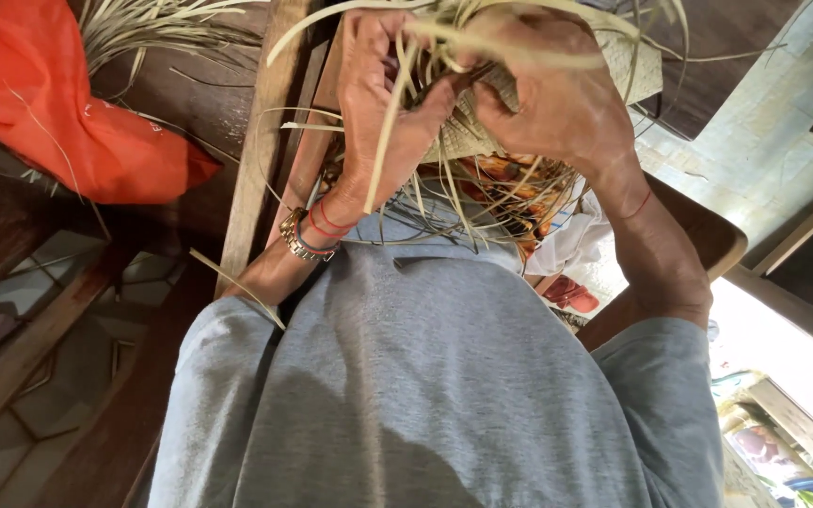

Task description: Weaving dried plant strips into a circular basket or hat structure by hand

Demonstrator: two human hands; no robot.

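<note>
1. Nearest the lens: the person's grey shirt [435,376] fills the lower middle of the view, both short sleeves visible, the forearms rising from it toward the far edge.
2. Left hand [383,113]: fingers curled inward and closed round a bundle of pale straw strips [397,103]; one strip runs down across the palm. The fingertips press against the edge of the woven piece.
3. Right hand [552,94]: seen from the back, fingers bent and pressed together over the woven straw piece [628,71]. The fingertips are hidden behind the strips, so which strand they pinch cannot be told.
4. Woven straw piece: held between both hands at the far centre of the view, above the lap. A finished plaited patch shows to the right of the right hand; loose strips fan out from it up, left and downward.
5. Left wrist: a metal-link watch [298,237] and red thread bands [329,224] just beyond it. Right wrist: one thin red thread [640,202].
6. Below the hands: orange patterned cloth [510,183], partly hidden by hanging strips.
7. Left of the hands: a wooden plank [261,141] running near to far.
8. Far left: an orange plastic bag [58,103] with more loose straw [143,28] lying beside it.
9. Near left: tiled floor [58,395].
</note>
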